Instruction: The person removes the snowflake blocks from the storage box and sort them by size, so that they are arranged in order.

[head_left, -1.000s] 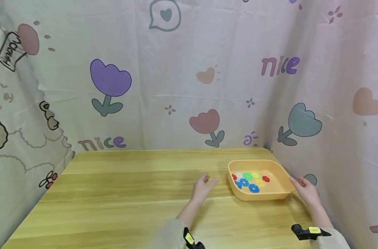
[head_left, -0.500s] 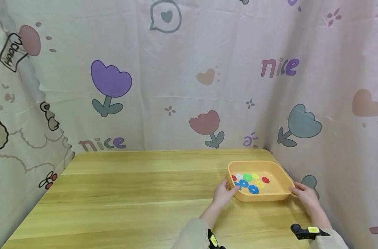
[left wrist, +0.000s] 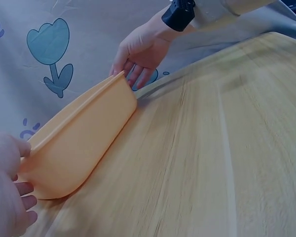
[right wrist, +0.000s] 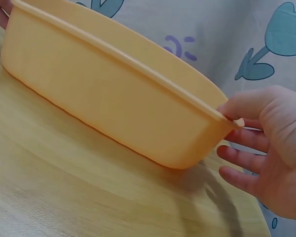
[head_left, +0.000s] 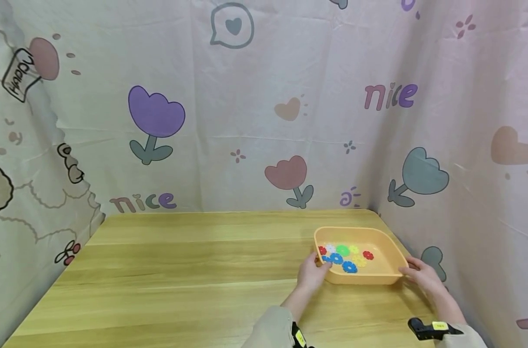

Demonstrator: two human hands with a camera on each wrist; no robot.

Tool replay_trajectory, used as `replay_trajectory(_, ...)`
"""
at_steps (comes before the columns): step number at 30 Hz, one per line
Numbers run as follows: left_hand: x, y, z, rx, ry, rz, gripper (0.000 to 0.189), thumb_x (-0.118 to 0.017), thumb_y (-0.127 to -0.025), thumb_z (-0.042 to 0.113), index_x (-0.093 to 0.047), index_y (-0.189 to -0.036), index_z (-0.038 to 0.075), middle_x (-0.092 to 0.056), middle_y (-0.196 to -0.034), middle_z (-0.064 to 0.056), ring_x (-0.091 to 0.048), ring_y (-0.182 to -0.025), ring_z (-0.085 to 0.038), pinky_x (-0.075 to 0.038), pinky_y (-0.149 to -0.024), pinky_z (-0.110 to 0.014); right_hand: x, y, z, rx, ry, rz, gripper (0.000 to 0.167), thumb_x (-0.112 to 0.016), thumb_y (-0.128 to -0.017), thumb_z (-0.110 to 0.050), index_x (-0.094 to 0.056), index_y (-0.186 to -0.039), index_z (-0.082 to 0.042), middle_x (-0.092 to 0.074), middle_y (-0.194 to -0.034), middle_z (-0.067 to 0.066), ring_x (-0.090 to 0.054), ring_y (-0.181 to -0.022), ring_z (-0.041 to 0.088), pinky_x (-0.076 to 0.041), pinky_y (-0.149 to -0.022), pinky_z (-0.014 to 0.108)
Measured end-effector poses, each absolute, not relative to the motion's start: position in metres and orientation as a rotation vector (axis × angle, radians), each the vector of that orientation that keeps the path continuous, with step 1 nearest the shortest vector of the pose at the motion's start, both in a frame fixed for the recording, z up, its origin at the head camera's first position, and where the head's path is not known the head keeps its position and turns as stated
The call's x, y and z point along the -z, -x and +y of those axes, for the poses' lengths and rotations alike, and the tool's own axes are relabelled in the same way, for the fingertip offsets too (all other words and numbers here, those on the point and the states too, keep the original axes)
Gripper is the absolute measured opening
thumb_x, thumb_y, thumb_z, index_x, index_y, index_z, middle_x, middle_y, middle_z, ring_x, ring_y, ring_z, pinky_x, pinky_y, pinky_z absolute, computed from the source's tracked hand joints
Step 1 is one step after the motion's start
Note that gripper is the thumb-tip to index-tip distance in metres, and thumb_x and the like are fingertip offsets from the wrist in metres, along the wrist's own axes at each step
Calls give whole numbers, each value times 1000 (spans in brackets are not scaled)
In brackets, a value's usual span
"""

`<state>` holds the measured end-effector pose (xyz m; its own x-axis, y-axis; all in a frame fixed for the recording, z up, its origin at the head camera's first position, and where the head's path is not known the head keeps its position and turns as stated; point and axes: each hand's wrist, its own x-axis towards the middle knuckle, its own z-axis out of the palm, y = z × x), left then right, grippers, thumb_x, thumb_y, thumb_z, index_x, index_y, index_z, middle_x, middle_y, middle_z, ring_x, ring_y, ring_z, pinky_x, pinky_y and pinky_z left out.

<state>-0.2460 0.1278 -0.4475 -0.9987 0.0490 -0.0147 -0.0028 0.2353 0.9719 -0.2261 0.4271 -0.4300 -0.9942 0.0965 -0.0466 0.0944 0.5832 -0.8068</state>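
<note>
A shallow orange-yellow plastic basin (head_left: 379, 241) sits at the right side of the table. Several small flower-shaped plastic pieces lie inside it, among them a blue piece (head_left: 349, 267), a green piece (head_left: 343, 250) and a red piece (head_left: 368, 255). My left hand (head_left: 311, 275) grips the basin's left rim, thumb over the edge and fingers outside. At the opposite end, my right hand (right wrist: 281, 143) pinches the rim between thumb and index finger, the other fingers spread below it. From both wrist views the basin's outer wall (left wrist: 84, 148) hides the pieces.
The wooden table (head_left: 181, 275) stretches away to the left of the basin. A patterned curtain (head_left: 229, 121) hangs behind the table and along both sides. It stands close to my right hand.
My left hand moved right to the basin and took hold of its rim. With both hands on it, the basin has shifted slightly left.
</note>
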Motion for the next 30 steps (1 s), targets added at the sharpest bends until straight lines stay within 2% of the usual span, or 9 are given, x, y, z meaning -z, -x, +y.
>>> replay_trajectory(4, 448, 248, 123, -1902, -11, 2473, 48, -67, -85, 18, -53, -127, -2, -57, -123, -17, -53, -113, -32, -48, -89, -41, 431, 226, 422, -1442, 114, -2794, 62, -54, -93, -12, -22, -135, 21, -33, -131, 42, -46, -81, -13, -52, -80, 31)
replay_trajectory(9, 449, 250, 115, -1909, 31, 2486, 47, -65, -85, 14, -52, -127, -4, -56, -125, -18, -54, -113, -32, -50, -87, -38, 433, 229, 416, -1417, 18, -2799, 62, -55, -93, -13, -24, -133, 22, -35, -130, 41, -43, -83, -18, -49, -75, 19)
replay_trajectory(13, 448, 250, 107, -1923, 51, 2478, 47, -65, -86, 13, -52, -128, -4, -55, -126, -18, -53, -114, -32, -49, -89, -38, 436, 234, 409, -1431, -46, -2773, 58, -56, -92, -12, -29, -131, 22, -42, -126, 40, -46, -85, -15, -47, -74, 14)
replay_trajectory(18, 449, 249, 91, -1951, 55, 2470, 48, -64, -86, 12, -51, -129, -3, -54, -128, -18, -52, -115, -32, -48, -89, -37, 438, 235, 395, -1490, -34, -2785, 63, -57, -93, -17, -26, -135, 19, -39, -130, 38, -47, -89, -12, -45, -77, 13)
replay_trajectory(21, 449, 248, 80, -1958, 50, 2476, 49, -63, -86, 12, -50, -130, -4, -53, -129, -19, -51, -117, -33, -48, -90, -38, 438, 235, 384, -1511, -51, -2792, 65, -57, -93, -17, -24, -136, 18, -37, -133, 38, -50, -100, 0, -43, -79, 12)
replay_trajectory(23, 451, 248, 72, -1967, 39, 2476, 49, -63, -87, 11, -48, -131, -4, -52, -129, -19, -51, -117, -33, -47, -90, -38, 438, 236, 377, -1519, -82, -2783, 64, -57, -92, -15, -24, -137, 18, -36, -133, 38, -51, -109, 15, -41, -80, 11)
replay_trajectory(26, 453, 248, 60, -1997, 21, 2461, 51, -63, -87, 9, -46, -133, -5, -52, -129, -20, -52, -115, -32, -48, -89, -38, 439, 239, 367, -1528, -110, -2768, 64, -57, -92, -14, -25, -138, 16, -35, -135, 36, -43, -120, 35, -38, -82, 10)
replay_trajectory(30, 455, 246, 42, -2038, -8, 2430, 53, -63, -86, 7, -43, -135, -5, -51, -129, -21, -54, -112, -31, -51, -86, -37, 441, 242, 353, -1560, -141, -2774, 65, -58, -91, -14, -24, -139, 15, -33, -137, 36, -36, -125, 44, -36, -83, 9)
